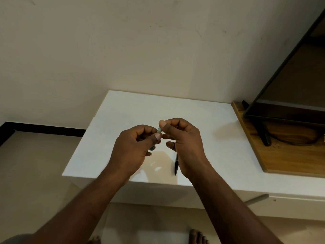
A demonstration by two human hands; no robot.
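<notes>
Teal strip [159, 129] held above table [123, 111], long axis 7 to 1 o'clock. Left hand [133, 145] pinches its lower part, right hand [184, 138] pinches the top end. Pen [176, 166] at 5 o'clock.

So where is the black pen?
In the head view the black pen lies on the white table near its front edge, partly hidden under the right hand that pinches a small green thing.

A: We can't tell what the small green thing [159, 129] is. The left hand [135, 147] and right hand [182, 138] cover most of it.
B: We see only part of the black pen [176, 167] behind the right hand, and the picture's right edge cuts off the screen [299, 67].
</notes>
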